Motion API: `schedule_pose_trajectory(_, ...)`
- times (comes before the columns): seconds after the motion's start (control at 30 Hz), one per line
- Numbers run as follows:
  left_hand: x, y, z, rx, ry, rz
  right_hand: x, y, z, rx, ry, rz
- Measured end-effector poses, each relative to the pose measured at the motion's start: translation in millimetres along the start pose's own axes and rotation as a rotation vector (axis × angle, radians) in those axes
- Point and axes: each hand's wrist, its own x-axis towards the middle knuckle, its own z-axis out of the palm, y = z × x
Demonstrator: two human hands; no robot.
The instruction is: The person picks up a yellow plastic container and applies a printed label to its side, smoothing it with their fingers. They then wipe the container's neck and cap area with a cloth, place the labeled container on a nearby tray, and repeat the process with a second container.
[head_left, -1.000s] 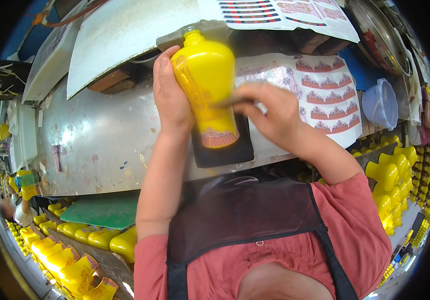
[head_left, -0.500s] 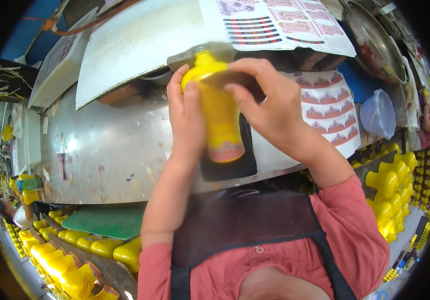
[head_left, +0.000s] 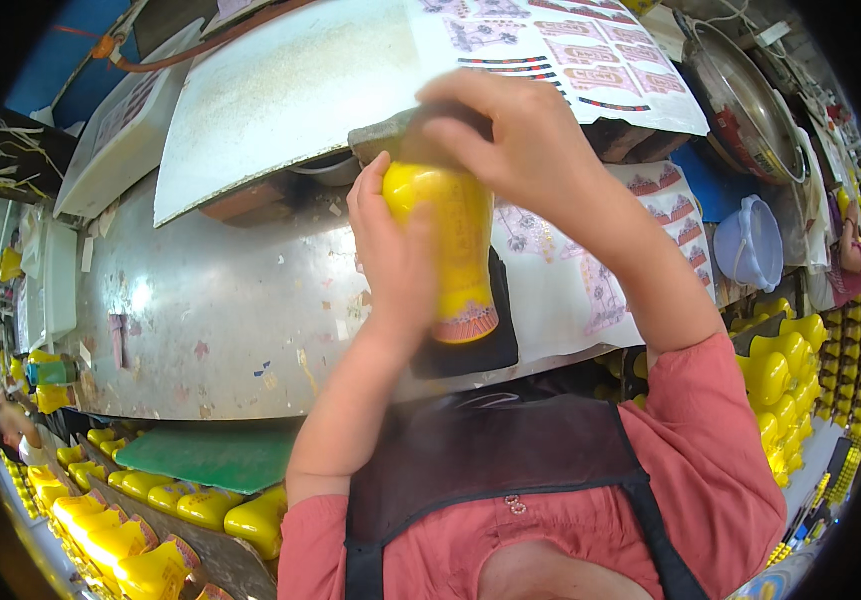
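A glossy yellow ceramic bottle [head_left: 466,262] leans toward me over a dark pad on the metal table. It has a pink-red patterned band at its foot and faint lettering on its side. My left hand [head_left: 396,262] is closed round its left side, blurred by motion. My right hand [head_left: 520,125] is bent over the bottle's neck, hiding it, with fingers curled. A dark, blurred shape shows under those fingers; what it is cannot be made out. Behind the bottle lies a grey block [head_left: 375,140], partly covered by my right hand.
Decal sheets [head_left: 675,215] lie to the right, with more on a white board [head_left: 290,90] at the back. A lilac bucket [head_left: 750,245] and a metal pan [head_left: 740,100] stand at right. Yellow bottles [head_left: 200,505] line both sides; a green board [head_left: 210,458] lies at left.
My right hand has gone from the bottle's upper side, where it pinched a flat dark piece, up and away over the neck. The bottle has shifted slightly right and nearer me.
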Motion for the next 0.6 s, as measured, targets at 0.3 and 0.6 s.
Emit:
schedule_pose_trajectory(0.3,7,1,-4,0.135,-0.053,0.069,26,-2,-8,-0.083,-0.287,-0.104)
schedule_pose_trajectory(0.6,34,-6,0,-0.237,-0.035,-0.206,9,9,-16,0.023,-0.122,0.124)
